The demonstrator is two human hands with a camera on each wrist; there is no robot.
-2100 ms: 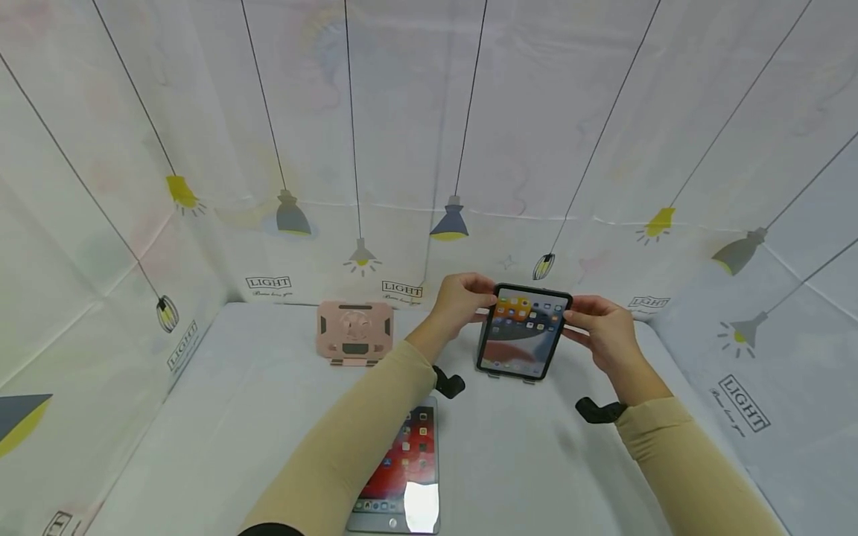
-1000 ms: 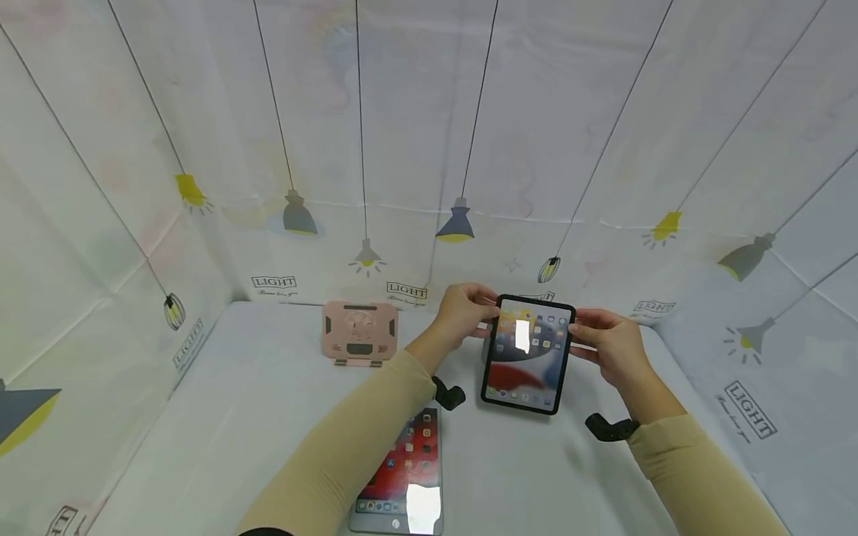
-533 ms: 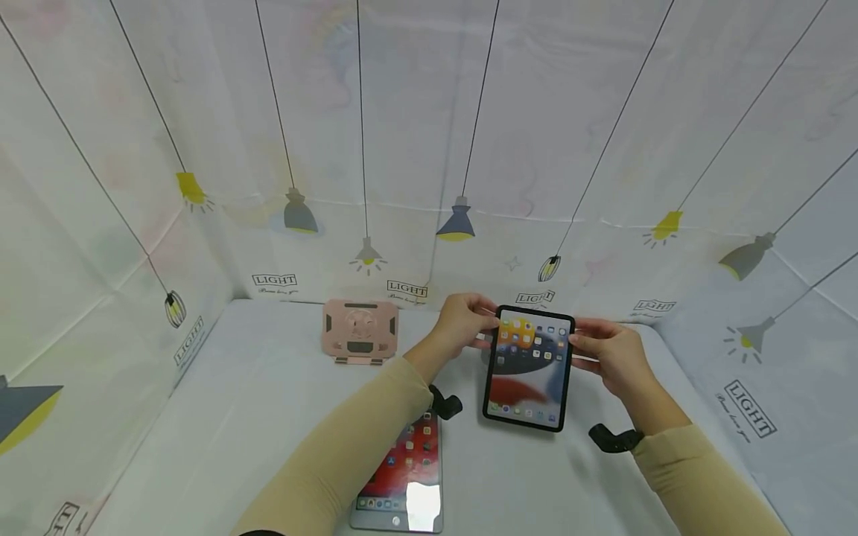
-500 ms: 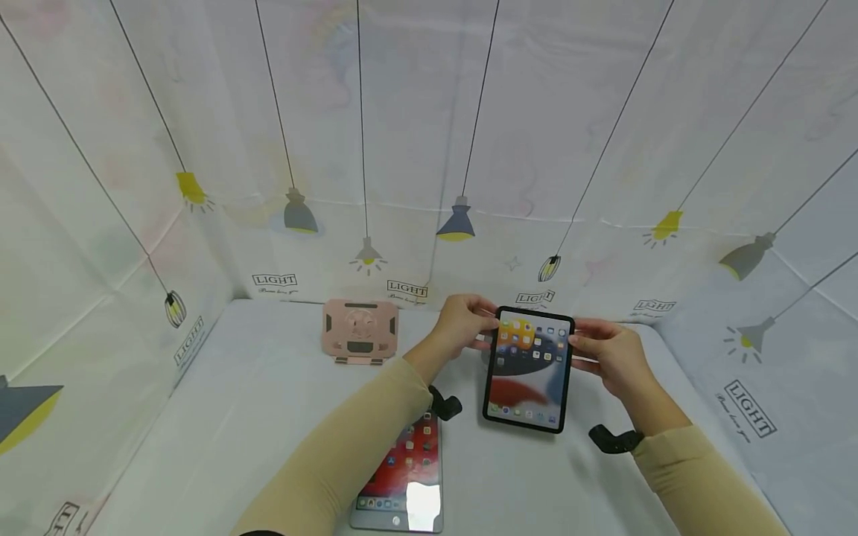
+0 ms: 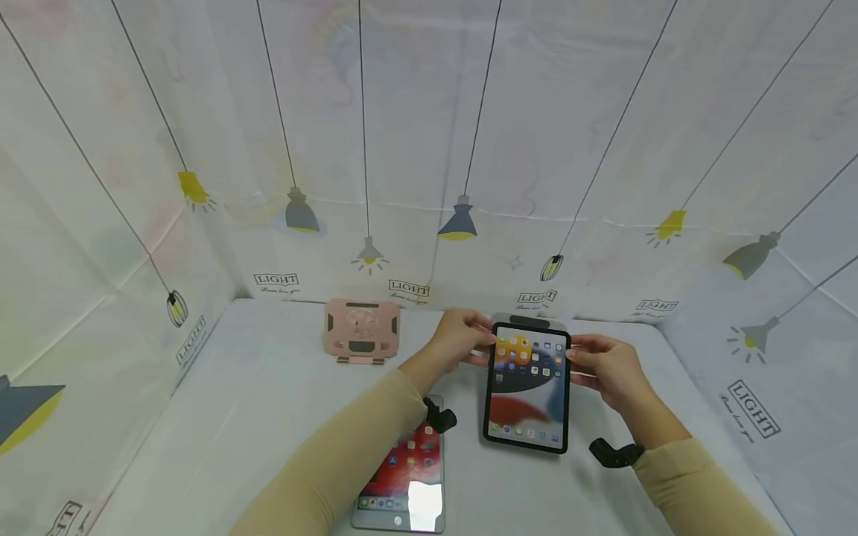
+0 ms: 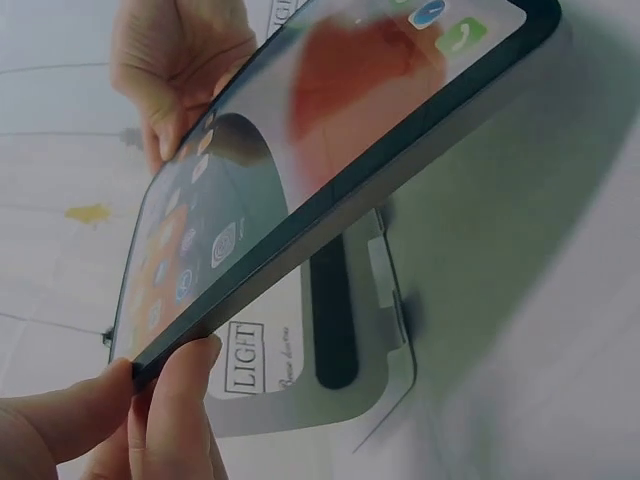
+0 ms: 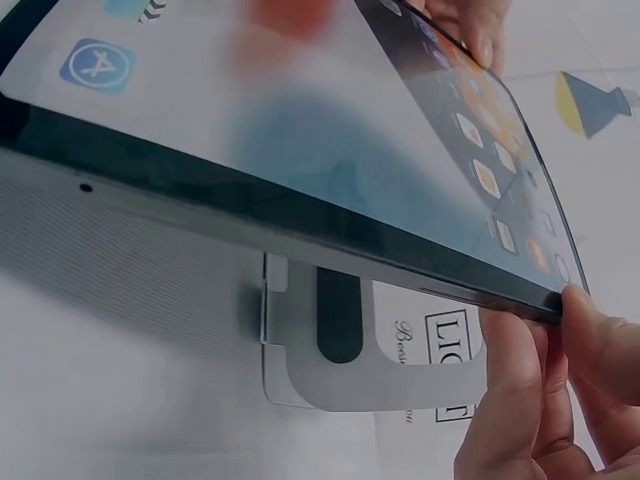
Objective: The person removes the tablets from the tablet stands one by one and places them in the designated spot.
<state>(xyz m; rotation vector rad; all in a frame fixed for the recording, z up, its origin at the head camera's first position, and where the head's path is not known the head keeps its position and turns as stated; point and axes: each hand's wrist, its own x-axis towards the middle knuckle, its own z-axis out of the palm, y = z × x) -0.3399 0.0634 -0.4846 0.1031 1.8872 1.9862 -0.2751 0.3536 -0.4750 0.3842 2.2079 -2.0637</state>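
In the head view, a black-edged tablet (image 5: 526, 387) with a lit home screen is held between both hands, tilted face-up over the white table. My left hand (image 5: 461, 339) pinches its upper left edge, thumb on the front and fingers beneath. On the opposite edge, my right hand (image 5: 606, 363) pinches the upper right corner area in the same way. Behind the tablet is a grey stand (image 6: 370, 375) with a dark pad. Both wrist views show a gap between the tablet's underside and this stand.
A pink folding stand (image 5: 362, 331) stands upright at the back left. Another tablet (image 5: 402, 487), white-framed with a red screen, lies on the table (image 5: 268, 417) partly under the left forearm. A backdrop (image 5: 469, 268) printed with lamps rises behind the table.
Both hands have brought the black-edged tablet away from the grey stand and toward the person. The stand's top pad now shows behind it. The pink stand and the other tablet stay put.
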